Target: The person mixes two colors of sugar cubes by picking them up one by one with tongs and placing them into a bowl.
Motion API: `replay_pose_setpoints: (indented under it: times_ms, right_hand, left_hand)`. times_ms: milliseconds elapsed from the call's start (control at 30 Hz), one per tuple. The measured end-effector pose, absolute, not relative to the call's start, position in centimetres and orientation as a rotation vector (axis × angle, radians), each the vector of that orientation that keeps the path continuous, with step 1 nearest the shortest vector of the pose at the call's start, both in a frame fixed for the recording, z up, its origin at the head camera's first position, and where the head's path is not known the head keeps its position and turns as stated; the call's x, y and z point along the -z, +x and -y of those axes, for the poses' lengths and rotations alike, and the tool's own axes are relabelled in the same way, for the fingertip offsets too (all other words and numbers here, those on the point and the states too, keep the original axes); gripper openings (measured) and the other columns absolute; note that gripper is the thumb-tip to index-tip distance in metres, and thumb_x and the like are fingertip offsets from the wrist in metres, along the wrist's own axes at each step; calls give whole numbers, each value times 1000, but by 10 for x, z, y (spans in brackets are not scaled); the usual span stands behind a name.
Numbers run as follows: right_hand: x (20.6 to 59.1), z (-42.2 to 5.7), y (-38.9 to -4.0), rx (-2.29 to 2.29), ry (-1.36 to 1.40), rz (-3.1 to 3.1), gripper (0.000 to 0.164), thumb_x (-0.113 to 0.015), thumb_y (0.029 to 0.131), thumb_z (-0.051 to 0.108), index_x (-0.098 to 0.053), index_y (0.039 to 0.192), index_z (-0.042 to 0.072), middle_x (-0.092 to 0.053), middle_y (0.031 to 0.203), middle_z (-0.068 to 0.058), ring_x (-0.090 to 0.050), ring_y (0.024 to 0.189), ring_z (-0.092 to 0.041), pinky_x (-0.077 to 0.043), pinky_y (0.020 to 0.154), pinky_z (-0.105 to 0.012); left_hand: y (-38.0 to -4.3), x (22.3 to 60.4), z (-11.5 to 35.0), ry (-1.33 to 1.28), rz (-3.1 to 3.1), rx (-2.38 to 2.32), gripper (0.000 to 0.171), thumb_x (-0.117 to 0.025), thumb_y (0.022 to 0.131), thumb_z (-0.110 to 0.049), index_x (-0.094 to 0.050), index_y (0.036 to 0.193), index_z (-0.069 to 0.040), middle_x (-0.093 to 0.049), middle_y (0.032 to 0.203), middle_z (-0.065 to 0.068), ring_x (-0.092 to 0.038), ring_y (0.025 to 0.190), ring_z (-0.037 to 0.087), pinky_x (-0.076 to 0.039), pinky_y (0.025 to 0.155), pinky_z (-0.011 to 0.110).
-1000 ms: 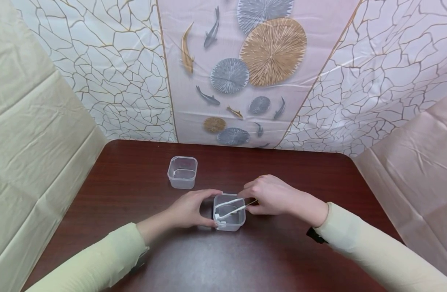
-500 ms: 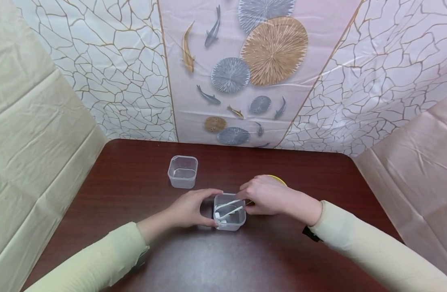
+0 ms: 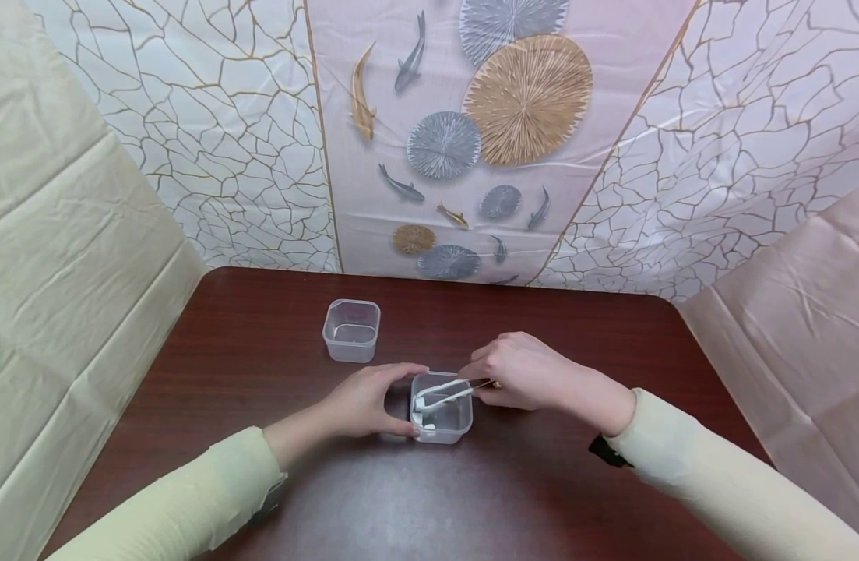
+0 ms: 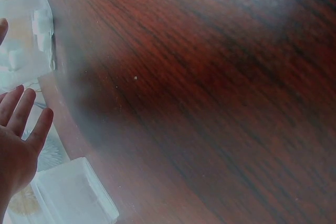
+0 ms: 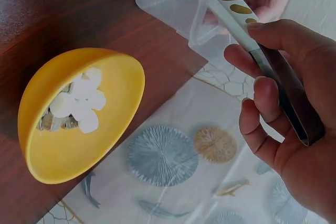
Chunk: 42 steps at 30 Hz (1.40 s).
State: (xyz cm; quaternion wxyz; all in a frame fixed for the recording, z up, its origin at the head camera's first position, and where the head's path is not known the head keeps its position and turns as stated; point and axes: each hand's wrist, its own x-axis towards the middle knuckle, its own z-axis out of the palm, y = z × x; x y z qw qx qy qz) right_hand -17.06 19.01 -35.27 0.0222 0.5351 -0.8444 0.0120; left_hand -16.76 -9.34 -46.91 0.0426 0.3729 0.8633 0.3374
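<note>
My left hand [image 3: 362, 401] holds the near clear plastic container [image 3: 439, 439], thumb at its near side and forefinger at its far side. My right hand [image 3: 523, 374] grips a pair of tongs [image 5: 286, 80] with a dark handle and white arms pierced by holes. The tong tips are down inside the container at its left side, close together around a small white piece [image 3: 420, 403]. Another white piece [image 3: 430, 426] lies near the container's front corner. In the right wrist view, a yellow bowl [image 5: 123, 95] holds white lumps [image 5: 79, 103] and grey-brown bits; the right hand hides it in the head view.
A second clear container [image 3: 350, 352] stands farther back and to the left on the dark wooden table [image 3: 261, 327]. Patterned cloth [image 3: 261, 140] hangs behind the table, and pale cloth panels [image 3: 72, 273] border both sides.
The tong tips have come closer together and shifted slightly toward the back of the container. My right hand moved a little right, covering the yellow rim glimpsed half a second ago. My left hand stays put.
</note>
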Motion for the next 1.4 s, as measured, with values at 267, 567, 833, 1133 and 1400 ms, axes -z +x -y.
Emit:
replay_pose_setpoints:
  times_ms: [267, 567, 833, 1133, 1400]
  right_hand:
    - [344, -212, -164, -127, 1551, 2620, 22, -81, 86, 12, -80, 106, 19, -76, 96, 9, -70, 77, -9, -57, 65, -34]
    - [334, -239, -159, -217, 1440, 2627, 24, -83, 84, 9, -81, 106, 19, -75, 92, 12, -65, 71, -5, -54, 60, -30]
    - [323, -264, -155, -251, 1347, 2612, 30, -85, 79, 6, -83, 108, 16, -72, 89, 13, -58, 69, 2, -49, 58, -23]
    - [320, -290, -156, -193, 1246, 2603, 29, -87, 81, 10, -84, 107, 21, -74, 92, 16, -66, 73, 0, -54, 59, -29]
    - [326, -305, -159, -157, 1131, 2704, 24, -85, 81, 10, -83, 102, 22, -72, 88, 15, -59, 66, -1, -50, 55, -29]
  left_hand:
    - [-167, 468, 93, 1140, -2645, -1029, 86, -97, 76, -40, -60, 150, -14, -68, 144, 1, -65, 133, 21, -52, 110, 44]
    - [-164, 464, 93, 1136, -2649, -1022, 86, -97, 76, -38, -60, 150, -13, -69, 144, 2, -65, 133, 23, -52, 111, 45]
    - [-164, 465, 93, 1131, -2653, -1024, 86, -97, 76, -38, -60, 150, -13, -68, 144, 2, -65, 132, 22, -51, 111, 44]
    - [-163, 463, 93, 1146, -2649, -1040, 85, -97, 76, -37, -61, 149, -12, -69, 143, 3, -66, 131, 23, -52, 111, 45]
    - [-164, 465, 93, 1151, -2656, -1038, 86, -97, 76, -38, -60, 149, -11, -69, 143, 2, -66, 131, 22, -52, 110, 45]
